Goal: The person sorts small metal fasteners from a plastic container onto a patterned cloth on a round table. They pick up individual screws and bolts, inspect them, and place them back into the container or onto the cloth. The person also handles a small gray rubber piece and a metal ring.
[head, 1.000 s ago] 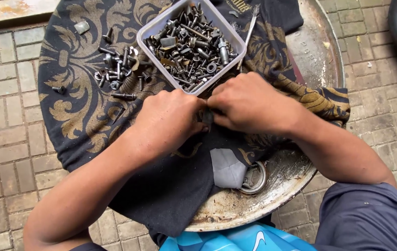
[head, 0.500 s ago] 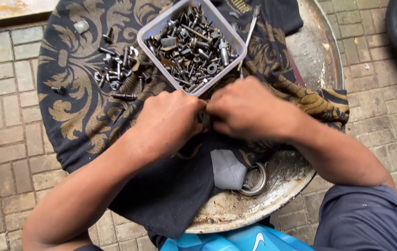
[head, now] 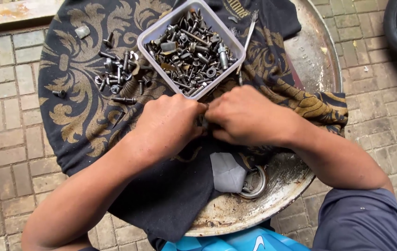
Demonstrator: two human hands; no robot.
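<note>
A square white plastic tub sits at twelve o'clock on a black cloth with gold scrollwork, heaped with dark bolts, nuts, washers and screws. A smaller scatter of loose bolts and nuts lies on the cloth at about ten o'clock from the hands, just beside the tub. The cloth covers most of a round, rusty metal tray, whose bare rim shows from three to six o'clock. At six o'clock from the hands a grey scrap partly covers a metal ring. The left hand and right hand meet knuckle to knuckle just below the tub, fingers curled inward and pressed together around something small; it is hidden between the fingertips and cannot be made out
</note>
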